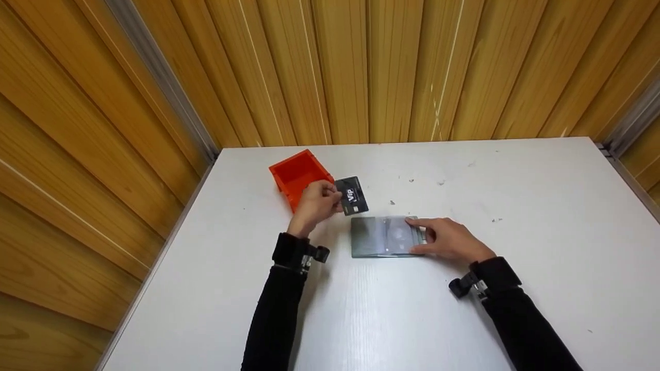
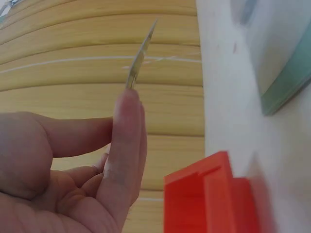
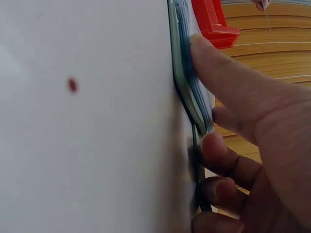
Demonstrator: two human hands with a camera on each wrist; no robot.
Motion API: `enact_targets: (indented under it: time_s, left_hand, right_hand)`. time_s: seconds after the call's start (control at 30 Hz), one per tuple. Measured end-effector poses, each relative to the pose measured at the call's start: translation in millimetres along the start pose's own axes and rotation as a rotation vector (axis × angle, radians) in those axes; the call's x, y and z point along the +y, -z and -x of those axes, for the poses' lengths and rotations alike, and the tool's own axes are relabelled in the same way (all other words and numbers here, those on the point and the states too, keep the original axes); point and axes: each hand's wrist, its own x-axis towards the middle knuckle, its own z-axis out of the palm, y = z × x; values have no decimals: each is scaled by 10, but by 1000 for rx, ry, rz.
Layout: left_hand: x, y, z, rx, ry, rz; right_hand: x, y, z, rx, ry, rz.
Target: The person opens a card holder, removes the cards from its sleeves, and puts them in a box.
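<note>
A black card with "Vip" printed on it is pinched between the thumb and fingers of my left hand, above the table by the red bin. The left wrist view shows that card nearly edge-on. A green card holder with clear plastic sleeves lies spread on the table. My right hand grips its right side, thumb at the near edge and fingertips toward the far edge. Seen from the right wrist, the thumb bears on the stacked sleeves and the other fingers curl by the cover's edge.
An open red bin stands at the back left, just behind my left hand; its inside is partly hidden. The white table has small dark marks. Wood-patterned panels rise along the table's back and left side.
</note>
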Motion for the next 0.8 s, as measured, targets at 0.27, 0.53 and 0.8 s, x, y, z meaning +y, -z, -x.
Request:
enact_targets:
  time_s: [0.27, 0.53, 0.8]
  left_hand:
    - [56, 330, -126, 128, 36, -8]
    - [-89, 563, -251, 208, 64, 41]
    - [-203, 609, -331, 267, 56, -27]
  right_hand:
    - [16, -15, -2, 13, 26, 7]
    - [14, -29, -8, 0, 2, 5]
    - [3, -17, -4, 2, -3, 15]
